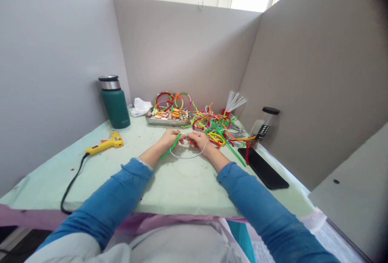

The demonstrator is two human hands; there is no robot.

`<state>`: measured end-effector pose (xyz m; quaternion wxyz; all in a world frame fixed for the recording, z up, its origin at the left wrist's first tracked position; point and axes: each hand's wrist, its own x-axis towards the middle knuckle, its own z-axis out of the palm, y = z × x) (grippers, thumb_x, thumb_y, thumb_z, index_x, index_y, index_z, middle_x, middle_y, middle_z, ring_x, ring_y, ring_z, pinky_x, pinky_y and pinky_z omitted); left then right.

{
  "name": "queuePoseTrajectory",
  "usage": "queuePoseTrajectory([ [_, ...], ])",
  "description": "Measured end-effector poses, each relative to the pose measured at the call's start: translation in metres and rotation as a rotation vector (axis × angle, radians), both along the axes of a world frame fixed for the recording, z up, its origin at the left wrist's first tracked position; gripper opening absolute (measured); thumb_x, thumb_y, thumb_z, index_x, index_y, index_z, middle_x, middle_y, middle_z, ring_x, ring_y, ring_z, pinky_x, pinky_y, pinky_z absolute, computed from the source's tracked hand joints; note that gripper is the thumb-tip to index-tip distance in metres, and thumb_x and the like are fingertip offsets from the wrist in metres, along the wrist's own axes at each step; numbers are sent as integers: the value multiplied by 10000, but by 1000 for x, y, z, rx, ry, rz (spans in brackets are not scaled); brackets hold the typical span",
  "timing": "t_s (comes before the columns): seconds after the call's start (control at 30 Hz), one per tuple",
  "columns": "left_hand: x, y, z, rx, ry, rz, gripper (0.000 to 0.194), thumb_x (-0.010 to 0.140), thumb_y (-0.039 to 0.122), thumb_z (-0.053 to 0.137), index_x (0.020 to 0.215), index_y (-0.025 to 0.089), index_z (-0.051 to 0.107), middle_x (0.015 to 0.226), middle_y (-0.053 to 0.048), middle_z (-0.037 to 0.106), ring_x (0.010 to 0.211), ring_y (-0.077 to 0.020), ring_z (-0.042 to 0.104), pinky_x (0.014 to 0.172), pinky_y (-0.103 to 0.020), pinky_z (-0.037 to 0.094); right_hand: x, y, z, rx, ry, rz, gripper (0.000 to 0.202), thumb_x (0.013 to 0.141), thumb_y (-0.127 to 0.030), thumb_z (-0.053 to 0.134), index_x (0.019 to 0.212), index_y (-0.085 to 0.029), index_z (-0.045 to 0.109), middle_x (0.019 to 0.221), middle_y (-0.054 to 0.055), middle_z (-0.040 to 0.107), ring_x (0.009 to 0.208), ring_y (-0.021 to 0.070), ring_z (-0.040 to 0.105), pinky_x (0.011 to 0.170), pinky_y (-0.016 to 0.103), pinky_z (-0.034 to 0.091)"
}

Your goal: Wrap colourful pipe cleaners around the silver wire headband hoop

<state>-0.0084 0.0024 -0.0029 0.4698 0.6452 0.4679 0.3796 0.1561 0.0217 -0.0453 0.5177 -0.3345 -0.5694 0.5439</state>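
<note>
The fingers of both hands are closed and almost meet. The left hand (172, 138) pinches a green fuzzy strip (171, 147); the right hand (198, 139) pinches a purple piece (194, 135). A thin white hoop (186, 158) hangs below the fingers, on the near side. I judge that the step is fixing or winding the coloured strips at the hoop; how far they are wrapped, the fingers hide. The next move seems to call for a steady left pinch and small turns from the right fingers, keeping the loose green end free.

Beyond the fingers, slightly left, a metal tray (168, 122) holds mixed small pieces, with coloured rings (183, 106) at its back. Farther, to the right, a red cup (225, 113) carries white sticks (234, 102). Well left of the fingers stands a green bottle (116, 107); its content I cannot tell.
</note>
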Motion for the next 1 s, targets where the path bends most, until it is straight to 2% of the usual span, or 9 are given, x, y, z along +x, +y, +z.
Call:
queuePoseTrajectory([
  [0.17, -1, 3, 1, -95, -49, -18, 419, 737, 484, 672, 541, 123, 587, 323, 29, 372, 306, -78, 335, 385, -241, 292, 0, -4, 3, 8, -43, -19, 262, 674, -407, 694, 625, -161, 620, 520, -4, 577, 389, 70, 439, 375, 206, 301],
  [0.23, -1, 7, -1, -138, -76, -10, 412, 758, 475, 655, 559, 120, 586, 344, 19, 407, 304, -78, 343, 377, -242, 299, 0, -5, 4, 8, -40, -19, 262, 672, -406, 700, 622, -163, 616, 520, -5, 577, 396, 72, 441, 380, 207, 306],
  [0.33, -2, 12, -5, -172, -147, -4, 396, 787, 482, 621, 631, 120, 583, 456, -15, 534, 304, -73, 362, 357, -240, 309, -1, -6, 5, 6, -30, -20, 267, 667, -410, 705, 625, -161, 618, 523, -5, 576, 399, 72, 441, 381, 208, 303],
  [0.43, -4, 15, -7, -212, -222, -23, 469, 802, 580, 548, 690, 125, 576, 556, -35, 599, 309, -70, 377, 344, -234, 313, -1, -7, 5, 4, -33, -23, 275, 670, -418, 703, 629, -160, 618, 527, -6, 575, 397, 68, 437, 378, 205, 297],
  [0.57, -6, 13, -5, -288, -228, -39, 617, 753, 732, 465, 672, 128, 564, 570, -40, 601, 320, -68, 380, 344, -234, 317, -1, -6, 4, 16, -44, -18, 269, 677, -403, 701, 612, -160, 604, 523, -10, 563, 398, 65, 435, 376, 202, 293],
  [0.77, -3, 3, -1, -161, -133, -34, 461, 622, 532, 760, 727, 111, 604, 574, -6, 591, 344, -46, 374, 361, -222, 318, -1, -7, 5, 15, -20, -22, 290, 657, -416, 713, 600, -161, 589, 520, -13, 558, 399, 67, 438, 376, 204, 300],
  [1.0, -3, 3, 0, -210, -177, -6, 401, 775, 497, 643, 730, 100, 608, 502, -17, 560, 331, -63, 384, 343, -218, 272, 0, -4, 3, 22, -40, -12, 298, 672, -428, 713, 616, -157, 603, 537, -2, 582, 391, 63, 435, 375, 206, 290],
])
